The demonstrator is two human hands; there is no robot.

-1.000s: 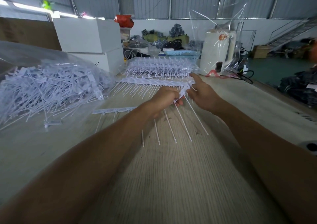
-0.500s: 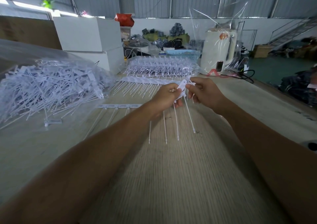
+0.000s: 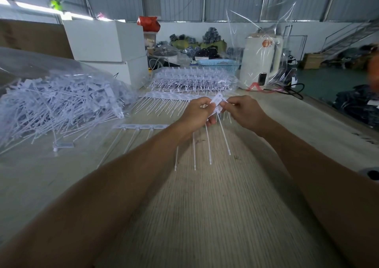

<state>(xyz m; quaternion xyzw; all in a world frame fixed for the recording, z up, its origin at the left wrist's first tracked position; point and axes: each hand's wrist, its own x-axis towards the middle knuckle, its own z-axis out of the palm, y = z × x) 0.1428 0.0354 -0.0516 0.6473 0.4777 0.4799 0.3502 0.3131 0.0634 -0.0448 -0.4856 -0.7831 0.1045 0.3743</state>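
Out past my hands, a long row of joined ties (image 3: 164, 97) lies across the surface (image 3: 205, 216), its thin tails pointing back toward me. Beyond that row sits a flat stack of more ties (image 3: 194, 79). Well off to the left of my left hand, a clear bag of loose ties (image 3: 57, 103) is heaped up and spills toward the middle. Between that bag and my left forearm a short strip (image 3: 143, 126) lies flat, its tails running back under my arm. A single tie (image 3: 62, 144) lies nearer the bag's edge.

Far beyond the left hand stand two white boxes (image 3: 102, 40), one on the other. Beyond the right hand is a white appliance (image 3: 260, 62) wrapped in clear film, with a blue basket (image 3: 217, 63) to its left and a black cable (image 3: 295, 89) trailing off to its right. Nothing lies between my hands and me; the nearest obstruction is the row of ties just beyond my knuckles.

The strip of ties (image 3: 217, 100) I am working is up off the surface, held between both hands. My left hand (image 3: 196, 113) has its fingers curled round the tag end from the left. My right hand (image 3: 244, 111) pinches the same tags from the right, thumb against forefinger, so the two hands nearly meet. Four tails hang from below the left hand, slanting down toward me, with their tips close over the surface.
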